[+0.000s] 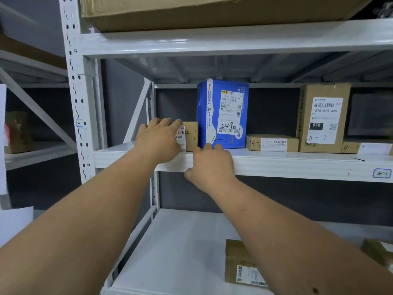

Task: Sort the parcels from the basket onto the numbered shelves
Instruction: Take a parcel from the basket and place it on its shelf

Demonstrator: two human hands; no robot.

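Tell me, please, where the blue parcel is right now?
The blue parcel stands upright on the 4-1 shelf, centre view, between two small brown boxes.
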